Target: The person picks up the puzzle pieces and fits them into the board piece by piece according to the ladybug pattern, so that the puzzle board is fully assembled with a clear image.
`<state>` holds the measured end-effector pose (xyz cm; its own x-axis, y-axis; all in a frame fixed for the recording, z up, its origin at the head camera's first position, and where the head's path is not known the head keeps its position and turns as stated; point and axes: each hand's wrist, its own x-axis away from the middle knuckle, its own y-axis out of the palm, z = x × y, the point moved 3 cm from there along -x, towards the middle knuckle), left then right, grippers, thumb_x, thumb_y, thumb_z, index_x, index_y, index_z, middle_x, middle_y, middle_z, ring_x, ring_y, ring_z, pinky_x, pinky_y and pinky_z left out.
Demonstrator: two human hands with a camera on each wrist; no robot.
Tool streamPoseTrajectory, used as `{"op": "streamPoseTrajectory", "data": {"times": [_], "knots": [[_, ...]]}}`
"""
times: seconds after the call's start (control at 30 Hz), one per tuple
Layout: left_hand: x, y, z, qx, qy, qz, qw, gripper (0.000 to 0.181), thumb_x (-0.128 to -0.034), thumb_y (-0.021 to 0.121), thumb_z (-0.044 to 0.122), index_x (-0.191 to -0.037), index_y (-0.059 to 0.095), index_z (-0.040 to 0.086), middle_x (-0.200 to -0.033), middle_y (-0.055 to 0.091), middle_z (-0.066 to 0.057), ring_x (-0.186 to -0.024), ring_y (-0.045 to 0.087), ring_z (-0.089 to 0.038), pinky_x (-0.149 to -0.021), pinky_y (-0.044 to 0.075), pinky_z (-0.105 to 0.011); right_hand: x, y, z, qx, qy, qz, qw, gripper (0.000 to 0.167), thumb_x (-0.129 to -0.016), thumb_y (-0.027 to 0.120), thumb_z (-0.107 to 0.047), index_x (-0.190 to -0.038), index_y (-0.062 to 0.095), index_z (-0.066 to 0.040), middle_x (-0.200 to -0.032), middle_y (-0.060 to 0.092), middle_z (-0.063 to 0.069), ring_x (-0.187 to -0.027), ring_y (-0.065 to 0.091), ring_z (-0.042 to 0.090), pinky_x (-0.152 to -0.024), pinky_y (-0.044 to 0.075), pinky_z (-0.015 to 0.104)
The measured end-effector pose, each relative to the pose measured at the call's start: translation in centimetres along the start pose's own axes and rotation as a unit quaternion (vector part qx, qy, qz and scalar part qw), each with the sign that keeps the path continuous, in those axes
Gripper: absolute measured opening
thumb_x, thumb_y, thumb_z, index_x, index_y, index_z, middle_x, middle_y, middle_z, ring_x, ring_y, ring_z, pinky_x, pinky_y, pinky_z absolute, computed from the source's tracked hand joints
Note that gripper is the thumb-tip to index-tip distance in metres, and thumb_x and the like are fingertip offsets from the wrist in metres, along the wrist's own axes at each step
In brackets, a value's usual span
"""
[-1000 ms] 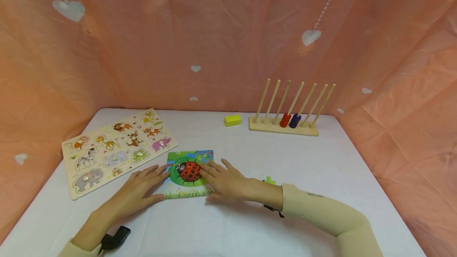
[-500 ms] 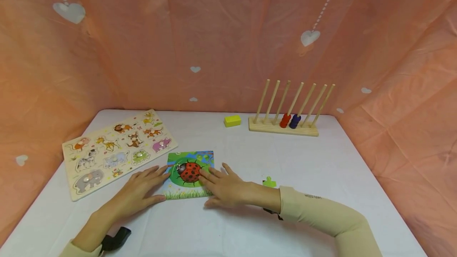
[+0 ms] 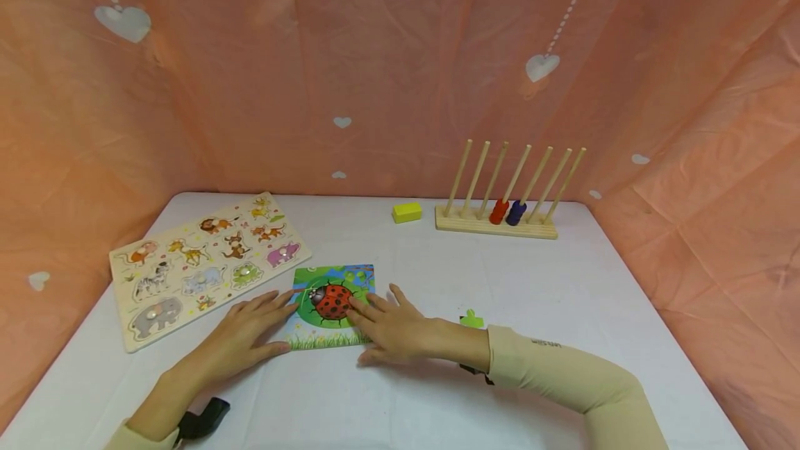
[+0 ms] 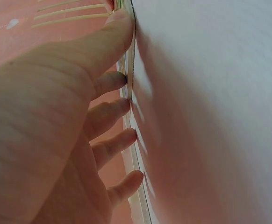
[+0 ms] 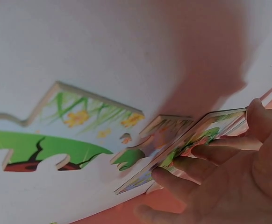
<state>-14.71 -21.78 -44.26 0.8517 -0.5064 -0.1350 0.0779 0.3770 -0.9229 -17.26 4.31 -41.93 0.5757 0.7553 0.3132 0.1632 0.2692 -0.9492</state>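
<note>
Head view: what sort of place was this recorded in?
Probably a small staged play area, though the frames show nothing beyond it: peach cloth with hearts lines three sides of a white table that bears an animal puzzle.

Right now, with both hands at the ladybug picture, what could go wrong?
Moving back, the right hand might sweep away the loose puzzle piece near its wrist. Also, the left hand is at the left edge of the ladybug picture, so uneven pushing could slide it across the table.
</note>
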Motion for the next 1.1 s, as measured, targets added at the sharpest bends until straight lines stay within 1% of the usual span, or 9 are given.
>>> {"op": "streamPoseTrajectory", "data": {"times": [0.37, 0.53, 0.63, 0.7, 0.77, 0.87, 0.97, 1.0, 1.1], "knots": [[-0.1, 0.0, -0.1, 0.001, -0.005, -0.008, 1.0, 0.066, -0.0911, 0.068, 0.048, -0.141, 0.057, 0.006, -0.154, 0.042, -0.016, -0.139, 0.037, -0.044, -0.102, 0.032, -0.066, -0.2, 0.2, 0.1, -0.005, -0.002, 0.003, 1.0, 0.078, -0.098, 0.047, -0.06, -0.159, 0.027, -0.016, -0.166, 0.017, 0.002, -0.151, 0.019, 0.027, -0.119, 0.013, 0.057], [-0.1, 0.0, -0.1, 0.0, -0.009, -0.009, 0.9999, 0.066, -0.0906, 0.069, 0.047, -0.141, 0.056, 0.005, -0.154, 0.041, -0.016, -0.139, 0.036, -0.044, -0.102, 0.032, -0.066, -0.4, 0.1, 0.7, -0.039, -0.009, -0.003, 0.9992, 0.078, -0.098, 0.048, -0.059, -0.159, 0.027, -0.014, -0.166, 0.017, 0.002, -0.151, 0.019, 0.026, -0.118, 0.012, 0.059], [-0.1, 0.1, 0.0, 0.0, -0.007, -0.01, 0.9999, 0.067, -0.0906, 0.069, 0.047, -0.141, 0.056, 0.005, -0.154, 0.041, -0.016, -0.139, 0.036, -0.044, -0.103, 0.032, -0.065, -0.2, 0.0, 1.6, -0.069, -0.015, 0.01, 0.9975, 0.079, -0.097, 0.056, -0.055, -0.157, 0.03, -0.012, -0.165, 0.02, 0.006, -0.15, 0.02, 0.027, -0.118, 0.014, 0.06], [-0.1, 0.1, 0.0, -0.002, -0.003, -0.008, 1.0, 0.066, -0.0908, 0.069, 0.047, -0.14, 0.057, 0.004, -0.154, 0.042, -0.017, -0.139, 0.037, -0.045, -0.102, 0.032, -0.066, 0.2, -0.2, 2.4, -0.086, -0.011, 0.031, 0.9957, 0.078, -0.093, 0.066, -0.048, -0.154, 0.036, -0.009, -0.162, 0.028, 0.01, -0.148, 0.026, 0.028, -0.116, 0.018, 0.06], [-0.1, 0.0, 0.1, -0.003, -0.002, -0.007, 1.0, 0.066, -0.0909, 0.069, 0.047, -0.14, 0.057, 0.004, -0.153, 0.042, -0.017, -0.139, 0.037, -0.045, -0.102, 0.032, -0.066, 0.8, -0.3, 3.2, -0.111, -0.001, 0.057, 0.9922, 0.075, -0.089, 0.075, -0.04, -0.149, 0.044, -0.007, -0.153, 0.04, 0.012, -0.142, 0.035, 0.029, -0.115, 0.024, 0.059], [-0.1, -0.1, 0.1, -0.002, -0.007, -0.009, 0.9999, 0.066, -0.0908, 0.069, 0.046, -0.14, 0.057, 0.005, -0.154, 0.042, -0.016, -0.139, 0.036, -0.045, -0.103, 0.031, -0.066, 1.6, -0.3, 4.3, -0.143, 0.022, 0.086, 0.9858, 0.063, -0.083, 0.082, -0.03, -0.135, 0.056, -0.007, -0.124, 0.054, 0.007, -0.117, 0.049, 0.023, -0.106, 0.036, 0.051], [-0.1, -0.1, 0.0, -0.002, -0.011, -0.01, 0.9999, 0.067, -0.0903, 0.07, 0.046, -0.14, 0.057, 0.005, -0.154, 0.041, -0.017, -0.139, 0.036, -0.045, -0.103, 0.031, -0.067, 2.1, 0.0, 4.9, -0.165, 0.042, 0.092, 0.9811, 0.049, -0.08, 0.085, -0.027, -0.119, 0.063, -0.007, -0.099, 0.05, -0.001, -0.092, 0.044, 0.017, -0.088, 0.04, 0.04], [-0.1, -0.1, 0.0, -0.002, -0.012, -0.011, 0.9999, 0.066, -0.0903, 0.07, 0.046, -0.14, 0.057, 0.005, -0.154, 0.041, -0.017, -0.139, 0.036, -0.045, -0.103, 0.031, -0.067, 2.2, 0.2, 5.1, -0.168, 0.048, 0.091, 0.9804, 0.046, -0.079, 0.086, -0.026, -0.115, 0.064, -0.007, -0.094, 0.047, -0.003, -0.087, 0.041, 0.016, -0.083, 0.039, 0.038], [-0.1, 0.0, 0.0, -0.002, -0.013, -0.013, 0.9998, 0.067, -0.0901, 0.07, 0.046, -0.14, 0.057, 0.005, -0.154, 0.041, -0.017, -0.139, 0.036, -0.045, -0.102, 0.031, -0.066, 2.3, 0.5, 5.3, -0.172, 0.064, 0.092, 0.9787, 0.041, -0.077, 0.088, -0.026, -0.104, 0.064, -0.008, -0.088, 0.045, -0.005, -0.082, 0.04, 0.014, -0.075, 0.034, 0.033]]}}
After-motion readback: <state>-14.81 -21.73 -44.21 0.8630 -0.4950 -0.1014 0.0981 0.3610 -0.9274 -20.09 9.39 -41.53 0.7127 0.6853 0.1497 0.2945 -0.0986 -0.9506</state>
